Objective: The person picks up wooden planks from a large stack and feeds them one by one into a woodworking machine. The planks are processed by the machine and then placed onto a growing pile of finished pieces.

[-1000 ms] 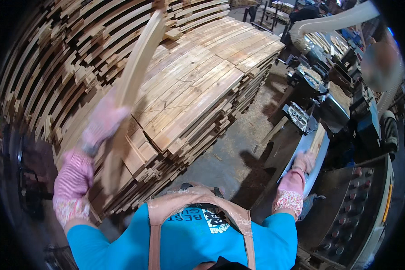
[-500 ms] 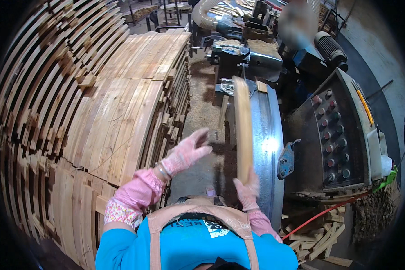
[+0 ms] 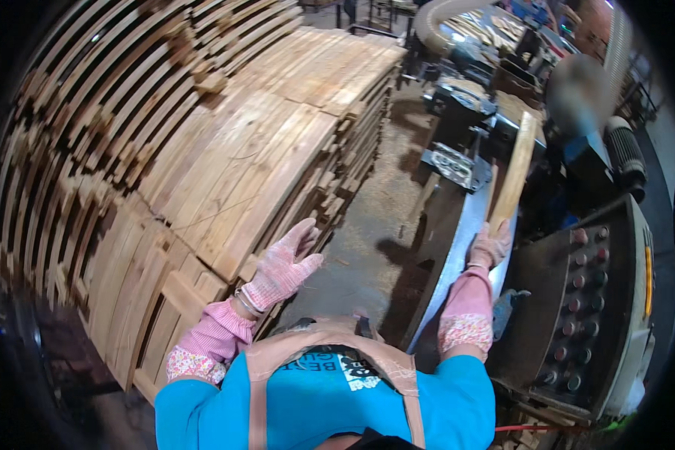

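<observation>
Logging my pink-gloved right hand (image 3: pixel 490 246) clamped on long pale wooden strip (image 3: pixel 516 172), frame right, pink-gloved left hand (image 3: pixel 281 266) spread open, centre-left.

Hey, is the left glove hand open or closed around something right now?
Open: the left hand has its fingers extended and thumb spread apart, with nothing held.
</observation>
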`<state>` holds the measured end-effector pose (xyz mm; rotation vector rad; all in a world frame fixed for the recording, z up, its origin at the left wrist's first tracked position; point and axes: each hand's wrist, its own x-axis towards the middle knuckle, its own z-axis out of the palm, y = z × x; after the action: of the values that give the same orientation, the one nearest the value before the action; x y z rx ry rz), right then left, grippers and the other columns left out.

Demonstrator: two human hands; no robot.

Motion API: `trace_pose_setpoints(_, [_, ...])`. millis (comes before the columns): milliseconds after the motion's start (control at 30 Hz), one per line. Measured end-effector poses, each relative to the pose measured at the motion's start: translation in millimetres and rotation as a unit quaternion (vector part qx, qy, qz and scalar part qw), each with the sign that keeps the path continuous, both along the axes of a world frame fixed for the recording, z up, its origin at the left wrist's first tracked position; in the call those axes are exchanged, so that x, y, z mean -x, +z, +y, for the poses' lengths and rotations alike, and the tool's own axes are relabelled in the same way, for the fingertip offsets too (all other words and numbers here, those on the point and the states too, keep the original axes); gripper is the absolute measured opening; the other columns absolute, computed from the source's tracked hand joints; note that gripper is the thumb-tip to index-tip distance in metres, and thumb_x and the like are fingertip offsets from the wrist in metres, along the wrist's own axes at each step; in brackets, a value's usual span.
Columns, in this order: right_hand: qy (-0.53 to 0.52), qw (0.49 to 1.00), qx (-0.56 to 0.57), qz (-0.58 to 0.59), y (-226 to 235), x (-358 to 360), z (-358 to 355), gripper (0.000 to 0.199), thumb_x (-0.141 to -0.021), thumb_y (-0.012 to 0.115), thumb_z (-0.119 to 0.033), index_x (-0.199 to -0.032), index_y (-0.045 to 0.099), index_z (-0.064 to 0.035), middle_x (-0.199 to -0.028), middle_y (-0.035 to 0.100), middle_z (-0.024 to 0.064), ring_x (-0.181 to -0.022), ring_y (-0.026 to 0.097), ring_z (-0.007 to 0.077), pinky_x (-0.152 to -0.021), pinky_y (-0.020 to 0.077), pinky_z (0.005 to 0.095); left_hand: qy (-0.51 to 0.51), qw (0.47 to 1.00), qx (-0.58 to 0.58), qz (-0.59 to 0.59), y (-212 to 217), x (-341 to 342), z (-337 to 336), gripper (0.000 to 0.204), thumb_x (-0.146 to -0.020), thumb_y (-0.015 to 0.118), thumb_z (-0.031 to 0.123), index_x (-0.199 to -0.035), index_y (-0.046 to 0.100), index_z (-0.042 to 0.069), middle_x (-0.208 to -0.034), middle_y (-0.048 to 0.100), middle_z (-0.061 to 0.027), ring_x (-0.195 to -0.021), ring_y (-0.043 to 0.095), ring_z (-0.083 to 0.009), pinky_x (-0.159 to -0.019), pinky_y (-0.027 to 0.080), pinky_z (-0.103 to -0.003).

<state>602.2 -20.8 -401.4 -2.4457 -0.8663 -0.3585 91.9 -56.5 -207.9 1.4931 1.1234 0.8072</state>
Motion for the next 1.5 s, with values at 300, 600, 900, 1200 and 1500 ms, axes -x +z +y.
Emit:
trace_pose_setpoints(300, [0.016, 0.987, 0.159, 0.007, 4, 95, -127, 0.063, -0.092, 0.064, -0.038, -0.150, 0.049, -0.0171, -0.131, 0.058, 0.0161, -0.119, 0.057, 0.0412, -0.102, 0.0492, 0.0521, 0.138, 0.820, -0.347, 0.434, 8, 224, -78, 0.065, -0.080, 0.070, 0.007, -0.141, 0.055, -0.007, -0.144, 0.058, -0.0290, -0.136, 0.052, -0.0467, -0.118, 0.038, -0.053])
trace_pose_setpoints(600, [0.040, 0.991, 0.084, -0.098, 10, 120, -177, 0.060, -0.087, 0.071, -0.033, -0.141, 0.059, -0.0097, -0.123, 0.066, 0.0171, -0.113, 0.061, 0.0392, -0.098, 0.0498, 0.0497, 0.251, 0.673, -0.083, 0.691, -28, 407, -251, 0.093, -0.070, 0.073, -0.001, -0.156, 0.039, -0.003, -0.160, 0.041, -0.0258, -0.149, 0.038, -0.0421, -0.127, 0.028, -0.045])
trace_pose_setpoints(900, [0.100, 0.984, 0.108, -0.100, -4, 15, -24, 0.030, -0.091, 0.069, -0.031, -0.118, 0.071, -0.0173, -0.107, 0.074, 0.0132, -0.097, 0.068, 0.0374, -0.086, 0.0540, 0.0489, 0.342, 0.757, -0.102, 0.547, 89, 290, -118, 0.074, -0.089, 0.073, 0.022, -0.150, 0.045, -0.007, -0.146, 0.056, -0.0293, -0.138, 0.053, -0.0412, -0.117, 0.043, -0.044])
trace_pose_setpoints(1200, [0.494, 0.704, -0.035, 0.509, 108, 243, 10, 0.079, -0.085, 0.081, -0.012, -0.155, 0.045, -0.0075, -0.152, 0.055, 0.0133, -0.139, 0.052, 0.0294, -0.116, 0.0426, 0.0410, 0.181, 0.979, -0.082, -0.032, 133, 49, 106, 0.029, -0.092, 0.073, 0.032, -0.095, 0.073, 0.003, -0.077, 0.063, -0.0016, -0.067, 0.059, -0.0128, -0.065, 0.051, -0.029])
trace_pose_setpoints(1500, [0.231, 0.913, -0.136, 0.307, 70, 241, -192, 0.091, -0.079, 0.085, -0.022, -0.156, 0.041, -0.0041, -0.149, 0.050, 0.0208, -0.134, 0.054, 0.0360, -0.114, 0.0432, 0.0426, -0.246, 0.969, -0.020, -0.028, 19, -109, 70, 0.078, -0.091, 0.076, 0.028, -0.155, 0.041, 0.000, -0.150, 0.054, -0.0238, -0.137, 0.056, -0.0309, -0.116, 0.044, -0.041])
